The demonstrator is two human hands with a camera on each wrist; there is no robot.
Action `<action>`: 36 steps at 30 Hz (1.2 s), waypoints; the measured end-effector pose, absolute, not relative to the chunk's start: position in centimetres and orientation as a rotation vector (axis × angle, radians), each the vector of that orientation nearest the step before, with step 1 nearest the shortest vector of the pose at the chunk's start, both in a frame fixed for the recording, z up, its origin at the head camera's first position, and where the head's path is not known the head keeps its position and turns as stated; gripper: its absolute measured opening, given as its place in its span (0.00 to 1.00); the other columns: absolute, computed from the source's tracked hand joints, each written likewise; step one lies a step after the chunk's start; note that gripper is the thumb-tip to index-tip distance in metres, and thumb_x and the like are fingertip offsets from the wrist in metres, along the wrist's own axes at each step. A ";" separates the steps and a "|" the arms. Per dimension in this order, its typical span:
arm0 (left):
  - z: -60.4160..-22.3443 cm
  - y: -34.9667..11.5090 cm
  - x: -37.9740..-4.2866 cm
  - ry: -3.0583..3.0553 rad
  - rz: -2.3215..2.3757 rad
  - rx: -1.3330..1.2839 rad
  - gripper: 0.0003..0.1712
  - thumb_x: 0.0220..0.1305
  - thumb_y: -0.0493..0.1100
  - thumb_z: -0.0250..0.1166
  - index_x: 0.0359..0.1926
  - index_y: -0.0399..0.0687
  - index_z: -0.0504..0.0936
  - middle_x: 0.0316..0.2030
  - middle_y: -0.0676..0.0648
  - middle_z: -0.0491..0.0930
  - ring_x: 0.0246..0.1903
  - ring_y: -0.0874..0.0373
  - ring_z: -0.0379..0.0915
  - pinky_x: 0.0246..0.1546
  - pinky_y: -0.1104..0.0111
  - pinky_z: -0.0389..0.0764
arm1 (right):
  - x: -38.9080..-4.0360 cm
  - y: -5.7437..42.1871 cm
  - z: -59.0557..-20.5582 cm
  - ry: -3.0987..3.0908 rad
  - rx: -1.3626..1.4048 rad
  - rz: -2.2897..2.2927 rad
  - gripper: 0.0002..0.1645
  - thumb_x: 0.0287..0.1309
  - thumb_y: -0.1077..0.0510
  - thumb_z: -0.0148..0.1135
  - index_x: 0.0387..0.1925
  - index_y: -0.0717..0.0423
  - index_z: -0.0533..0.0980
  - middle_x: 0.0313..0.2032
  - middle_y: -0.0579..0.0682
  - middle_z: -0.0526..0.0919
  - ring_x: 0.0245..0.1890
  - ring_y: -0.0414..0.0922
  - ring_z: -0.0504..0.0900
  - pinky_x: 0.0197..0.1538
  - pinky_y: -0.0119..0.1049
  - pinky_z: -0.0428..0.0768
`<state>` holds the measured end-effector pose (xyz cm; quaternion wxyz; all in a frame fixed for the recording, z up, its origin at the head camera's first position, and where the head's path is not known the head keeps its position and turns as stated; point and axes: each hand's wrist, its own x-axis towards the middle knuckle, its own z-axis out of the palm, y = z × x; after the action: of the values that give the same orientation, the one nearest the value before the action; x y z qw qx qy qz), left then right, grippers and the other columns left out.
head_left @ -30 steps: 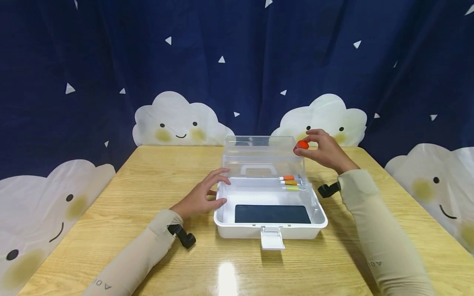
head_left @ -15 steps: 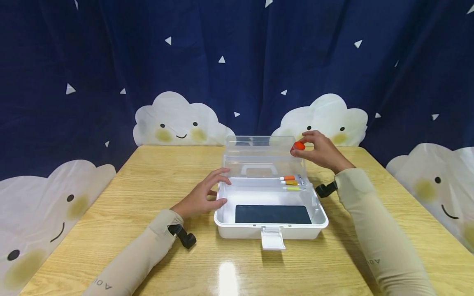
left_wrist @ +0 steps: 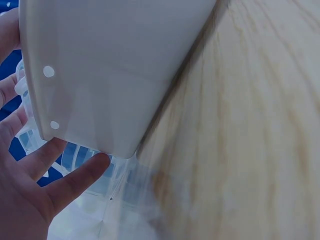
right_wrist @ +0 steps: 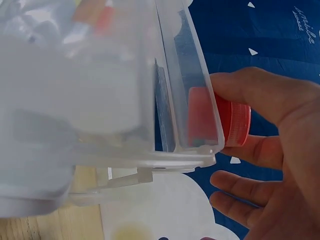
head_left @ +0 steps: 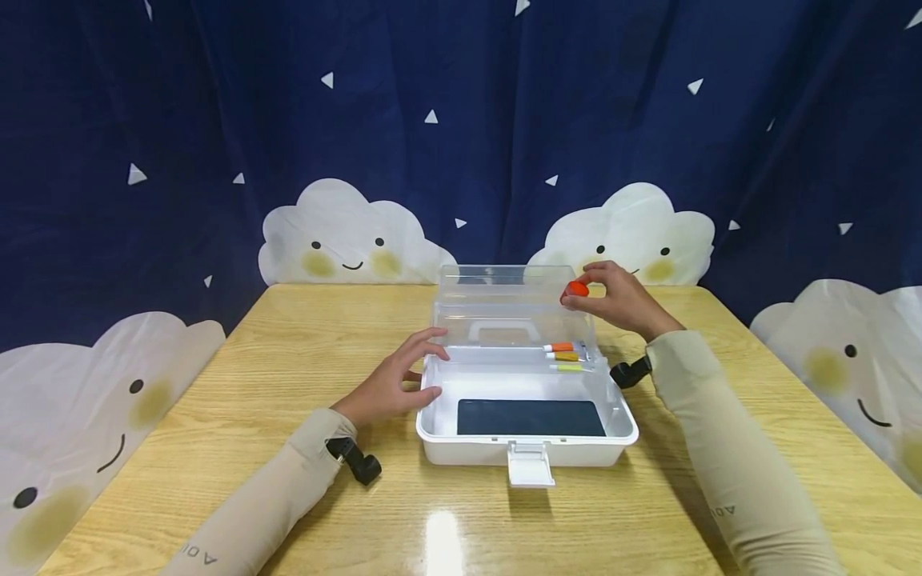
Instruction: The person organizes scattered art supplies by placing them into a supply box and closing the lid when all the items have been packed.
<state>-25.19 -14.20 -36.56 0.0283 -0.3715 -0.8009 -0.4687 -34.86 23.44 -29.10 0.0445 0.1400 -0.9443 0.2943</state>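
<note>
The right hand [head_left: 625, 300] pinches a red cylindrical plastic container [head_left: 577, 290] at the right end of a clear plastic lid [head_left: 461, 316], raised; well apart, the left hand [head_left: 394, 384], fingers spread, touches the left wall of the open white rectangular plastic box [head_left: 461, 453]; three small coloured tubes [head_left: 565, 357] lie far right inside; a dark flat rectangle [head_left: 531, 418] lies nearer; pale wood-grained table [head_left: 324, 336] beneath.

Red cap [head_left: 578, 289] partly hidden by right hand [head_left: 623, 298], sleeves [head_left: 262, 488] cut off
</note>
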 end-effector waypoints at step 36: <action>-36.7 -14.3 -25.3 -2.459 -1.460 -1.165 0.23 0.60 0.35 0.65 0.56 0.38 0.71 0.72 0.42 0.51 0.68 0.43 0.54 0.50 0.47 0.78 | -34.9 23.8 -29.2 -2.944 0.430 0.875 0.40 0.51 0.31 0.65 0.54 0.58 0.77 0.69 0.62 0.59 0.68 0.63 0.56 0.63 0.67 0.60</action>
<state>-25.26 -14.35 -36.72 0.0265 -0.3770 -0.7960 -0.4727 -34.88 23.85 -29.19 0.0203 0.1385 -0.9491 0.2822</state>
